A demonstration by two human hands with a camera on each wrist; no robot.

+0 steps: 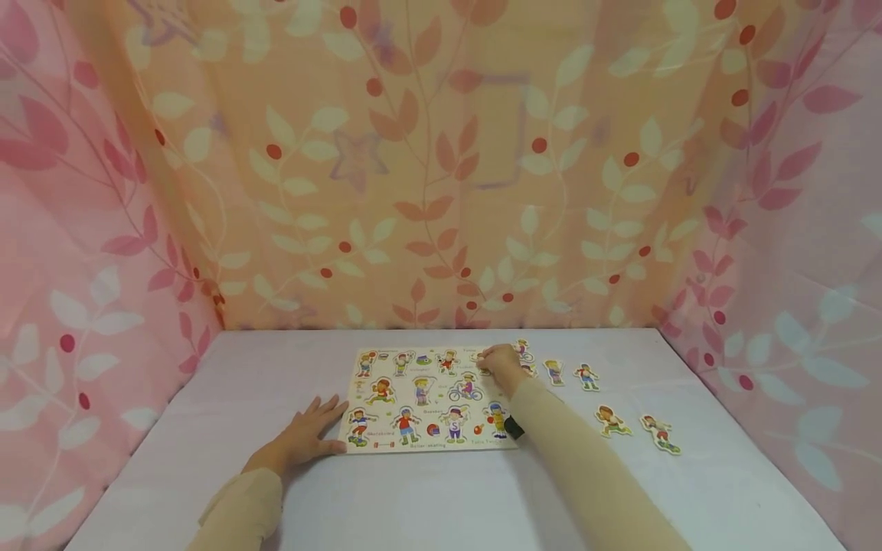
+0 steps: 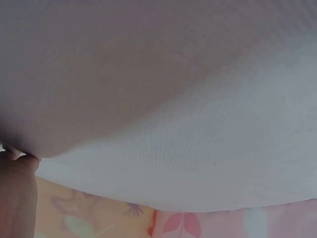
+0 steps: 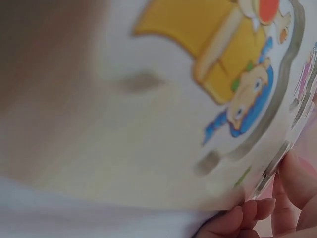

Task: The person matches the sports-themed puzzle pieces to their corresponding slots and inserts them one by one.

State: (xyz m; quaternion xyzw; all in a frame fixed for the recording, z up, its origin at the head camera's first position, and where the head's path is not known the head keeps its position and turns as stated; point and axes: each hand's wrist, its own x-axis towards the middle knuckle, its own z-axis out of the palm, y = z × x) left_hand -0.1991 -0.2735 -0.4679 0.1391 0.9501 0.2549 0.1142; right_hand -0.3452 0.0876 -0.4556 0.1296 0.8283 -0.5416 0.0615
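Beige R sleeve [image 1: 586, 467] runs up from the bottom edge, nearest my cam; L sleeve [image 1: 237, 513] sits opposite. Puzzle board [image 1: 441, 405] lies flat on the tabletop [image 1: 413, 497], figures printed in cut outlines. L grip [image 1: 308, 435] is spread at the board's left edge. R grip [image 1: 504, 370] is curled at the upper-right corner and, as I read the wrist view, pinching a thin pc [image 3: 269, 173] nearly edge-on; I can't see its picture. To do this well, I'd brace w/ the L grip so the board doesn't skate, turn the pc till its contour matches an outline, lay it in level, then press w/ a flat fingertip. Forcing it tilted would prob. jam a narrow limb.

Around that: patterned curtain [image 1: 427, 168] hangs behind & at both sides, well apart from the work. Loose figures lie to the right: skateboarder [image 1: 660, 434] farthest out, then runner [image 1: 612, 421], angler [image 1: 553, 372], & cyclist [image 1: 524, 350] just beside the R grip. They crowd that side, so I'd lift clear, not drag. R sleeve hides part of the board's right side, next to a dark block [image 1: 514, 427] I can't ID.
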